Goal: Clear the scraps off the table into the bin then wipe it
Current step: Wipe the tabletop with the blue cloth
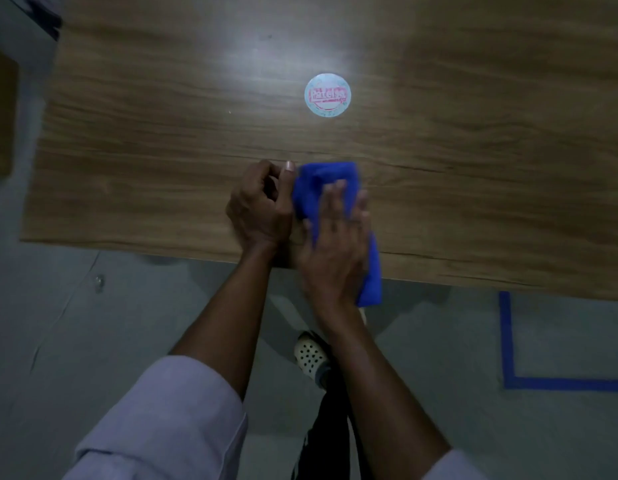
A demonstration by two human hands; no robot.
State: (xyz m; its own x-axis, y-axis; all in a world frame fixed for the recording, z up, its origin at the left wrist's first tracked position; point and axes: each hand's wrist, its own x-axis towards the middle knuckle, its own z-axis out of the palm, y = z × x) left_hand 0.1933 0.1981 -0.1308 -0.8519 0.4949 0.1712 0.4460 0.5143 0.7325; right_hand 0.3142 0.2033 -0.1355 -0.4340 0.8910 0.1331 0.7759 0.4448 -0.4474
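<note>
Table: wood-grain top, its near edge running across the view.
Floor: grey, with 1 corner of blue tape at the right.
Cloth: blue, folded, lay at the table's near edge, its lower end overhanging.
Right hand: pressed flat on the cloth, fingers straight.
Left hand: fingers curled, thumb against the cloth's left edge; a pinch could not be told.
Round sticker: white with red lettering, farther in on the table.
</note>
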